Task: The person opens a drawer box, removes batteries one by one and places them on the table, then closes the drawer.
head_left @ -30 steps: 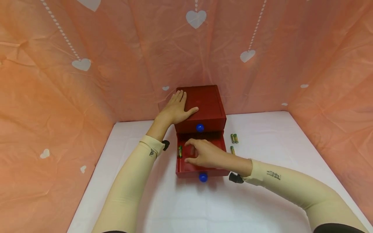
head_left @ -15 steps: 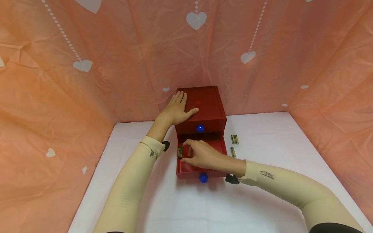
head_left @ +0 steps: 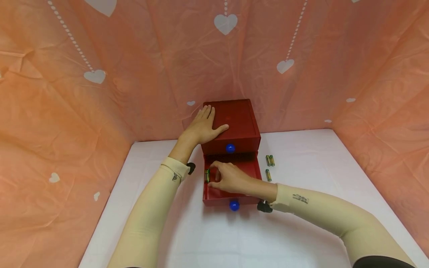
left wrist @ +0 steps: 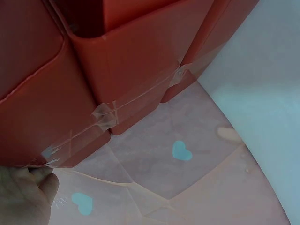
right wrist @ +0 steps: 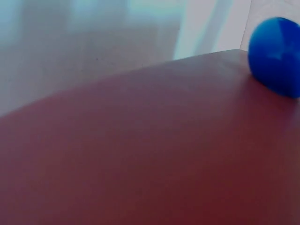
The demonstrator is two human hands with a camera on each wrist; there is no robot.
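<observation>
My left hand (head_left: 202,126) lies flat on the left side of the red drawer cabinet's top (head_left: 234,115), fingers spread, thumb out to the right. Below, the lower drawer (head_left: 234,201) stands pulled out, its blue knob (head_left: 234,206) facing me. Inside it, small green-and-gold batteries (head_left: 207,176) lie side by side along the left wall. My right hand (head_left: 231,178) reaches into the drawer from the right, thumb and forefinger curved around the batteries' near and far ends. Whether the fingertips touch them cannot be made out. The right wrist view shows only the drawer front (right wrist: 140,140) and knob (right wrist: 276,56).
Two batteries (head_left: 270,160) lie together on the white tabletop (head_left: 301,163) right of the cabinet, and a single battery (head_left: 268,175) lies nearer me. The upper drawer is shut, with a blue knob (head_left: 230,148). A peach curtain (head_left: 161,74) with hearts surrounds the table.
My right hand has shifted left inside the drawer, bringing thumb and forefinger to the batteries at the left wall. My left hand has stayed on the cabinet top.
</observation>
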